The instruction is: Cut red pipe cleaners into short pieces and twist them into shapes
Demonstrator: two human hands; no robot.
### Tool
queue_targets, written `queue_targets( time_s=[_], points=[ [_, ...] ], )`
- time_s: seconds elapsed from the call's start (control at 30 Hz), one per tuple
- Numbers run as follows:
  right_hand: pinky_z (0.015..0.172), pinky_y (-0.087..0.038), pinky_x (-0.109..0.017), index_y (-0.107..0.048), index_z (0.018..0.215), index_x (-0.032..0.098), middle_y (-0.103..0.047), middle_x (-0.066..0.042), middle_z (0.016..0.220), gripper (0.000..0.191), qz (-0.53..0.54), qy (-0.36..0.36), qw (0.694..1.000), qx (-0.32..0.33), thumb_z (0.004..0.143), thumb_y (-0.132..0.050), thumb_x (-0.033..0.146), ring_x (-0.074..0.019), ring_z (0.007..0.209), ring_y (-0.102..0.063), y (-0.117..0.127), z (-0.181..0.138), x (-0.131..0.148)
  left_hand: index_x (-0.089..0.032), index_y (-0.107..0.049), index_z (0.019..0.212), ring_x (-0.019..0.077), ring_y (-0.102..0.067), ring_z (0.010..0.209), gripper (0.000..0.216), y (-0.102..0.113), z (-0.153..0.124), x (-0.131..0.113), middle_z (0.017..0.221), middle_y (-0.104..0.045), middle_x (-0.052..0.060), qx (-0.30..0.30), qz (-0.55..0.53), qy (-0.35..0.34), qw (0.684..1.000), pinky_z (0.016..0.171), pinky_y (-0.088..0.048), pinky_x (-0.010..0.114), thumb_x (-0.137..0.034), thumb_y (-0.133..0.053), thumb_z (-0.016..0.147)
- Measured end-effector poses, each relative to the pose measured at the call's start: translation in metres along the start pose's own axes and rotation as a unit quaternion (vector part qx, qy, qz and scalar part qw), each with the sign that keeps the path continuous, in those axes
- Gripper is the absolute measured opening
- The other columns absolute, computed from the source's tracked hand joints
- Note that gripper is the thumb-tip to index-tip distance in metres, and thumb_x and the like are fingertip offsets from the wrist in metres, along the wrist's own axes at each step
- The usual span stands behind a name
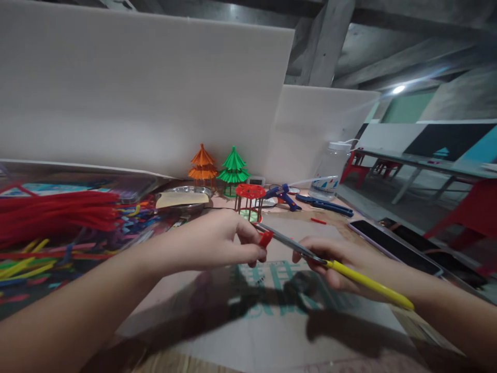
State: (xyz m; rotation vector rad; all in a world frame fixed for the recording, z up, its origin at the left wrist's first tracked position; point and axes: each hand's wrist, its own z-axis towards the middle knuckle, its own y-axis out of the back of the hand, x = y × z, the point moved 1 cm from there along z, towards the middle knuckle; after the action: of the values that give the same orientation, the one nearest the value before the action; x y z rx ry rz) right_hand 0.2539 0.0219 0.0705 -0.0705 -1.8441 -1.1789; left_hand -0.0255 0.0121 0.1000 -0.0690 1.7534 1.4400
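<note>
Between the fingertips of my left hand [221, 241] is a short red strip [266, 238], likely a piece of fuzzy stem. My right hand [345, 261] is closed around scissors [365, 282] with a yellow handle. Their metal blades reach left to the red strip; whether they touch it I cannot tell. Just behind my left hand stands a small structure [250, 192] with a red round top on dark posts. An orange tiered pagoda [202, 168] and a green one [233, 168] stand farther back.
Red stems [58, 215] and mixed coloured pieces lie on the left. A metal bowl [186, 189] holds a card. Behind the hands are a blue glue gun [284, 196], dark-blue pliers [324, 204] and a clear bottle [330, 171]. A phone [394, 246] lies at right.
</note>
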Motion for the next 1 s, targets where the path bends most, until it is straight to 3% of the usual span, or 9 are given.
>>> queue_targets(
  time_s=[0.2,0.43,0.77,1.0],
  points=[
    [0.067,-0.045,-0.027,-0.06,0.122,0.022,-0.058,-0.003,0.09,0.06,-0.025,0.047,0.998,0.034,0.082,-0.063,0.066,-0.017,0.076,-0.052,0.004,0.007,-0.007,-0.024,-0.078,0.081,0.0133,-0.057,0.063,0.029,0.001,0.002,-0.001,0.067,-0.068,-0.002,0.026,0.027,-0.008,0.999,0.062,-0.038,0.023,-0.043,-0.056,0.087],
    [0.067,-0.044,-0.027,-0.059,0.128,0.021,-0.061,-0.005,0.095,0.066,-0.069,0.049,0.996,0.011,0.082,-0.06,0.07,-0.0179,0.078,-0.053,0.004,0.006,-0.013,-0.023,-0.076,0.074,0.0127,-0.054,0.061,0.031,0.001,0.002,-0.003,0.062,-0.064,-0.002,0.024,0.036,-0.013,0.999,0.059,-0.035,0.023,-0.043,-0.056,0.086],
    [0.066,-0.044,-0.026,-0.064,0.117,0.02,-0.063,-0.004,0.088,0.061,-0.093,0.057,0.994,-0.008,0.082,-0.062,0.069,-0.0178,0.077,-0.054,0.004,0.011,-0.012,-0.021,-0.076,0.077,0.0126,-0.051,0.059,0.036,0.0,0.006,0.004,0.065,-0.064,-0.001,0.037,0.042,-0.007,0.998,0.06,-0.035,0.025,-0.049,-0.055,0.085],
    [0.063,-0.041,-0.026,-0.062,0.121,0.019,-0.062,-0.005,0.091,0.063,-0.102,0.06,0.993,-0.013,0.083,-0.058,0.07,-0.0168,0.075,-0.053,0.003,0.009,-0.015,-0.022,-0.076,0.077,0.0131,-0.056,0.066,0.034,0.0,0.006,0.001,0.066,-0.065,-0.002,0.034,0.053,-0.002,0.998,0.064,-0.034,0.024,-0.046,-0.054,0.087]
  ],
)
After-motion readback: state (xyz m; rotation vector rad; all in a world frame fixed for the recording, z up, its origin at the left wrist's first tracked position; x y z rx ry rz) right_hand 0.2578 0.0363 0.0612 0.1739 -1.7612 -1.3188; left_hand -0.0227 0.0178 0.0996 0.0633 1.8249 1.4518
